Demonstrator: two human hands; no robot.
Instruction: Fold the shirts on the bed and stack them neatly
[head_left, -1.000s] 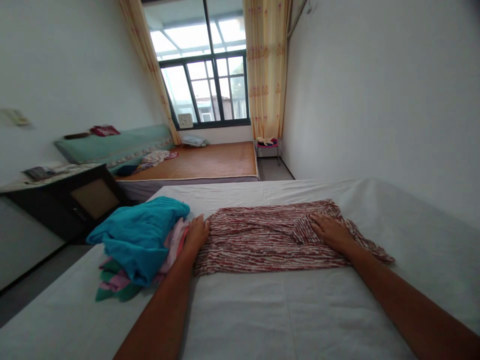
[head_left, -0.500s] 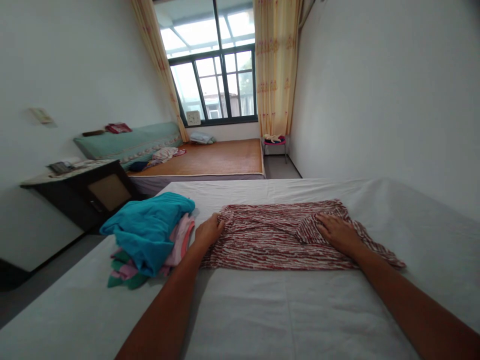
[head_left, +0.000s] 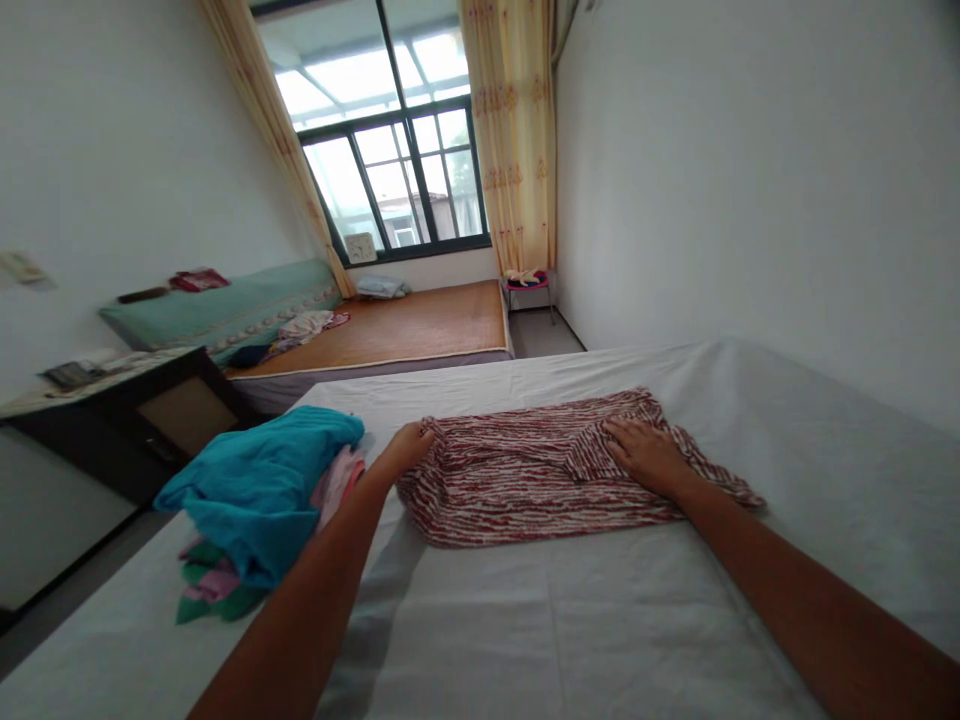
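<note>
A red, white and dark streaked garment (head_left: 510, 480) lies partly folded on the white sheet (head_left: 480, 620), with a narrow part trailing off to the right. At its far left corner, my left hand (head_left: 410, 447) is closed on the edge, and the cloth there is raised a little off the sheet. My right hand (head_left: 643, 455) rests flat on a folded-over flap near the garment's right end, fingers stretched out. Left of my left forearm sits a pile of clothes: a turquoise garment (head_left: 262, 480) on top, with pink cloth (head_left: 335, 485) and green cloth (head_left: 244, 603) showing underneath.
Beyond the sheet is a bed with a brown mat (head_left: 420, 325), some clothes and a green-covered headboard (head_left: 247, 300). A dark cabinet (head_left: 187, 410) stands at the left. A small stool (head_left: 529, 282) is by the curtain (head_left: 517, 150), and a white wall (head_left: 712, 200) runs along the right.
My left hand has lifted the garment's left edge, which lay flat before; its near left corner has drawn inward. My right hand stays on the flap. The whole view has shifted and tilted slightly.
</note>
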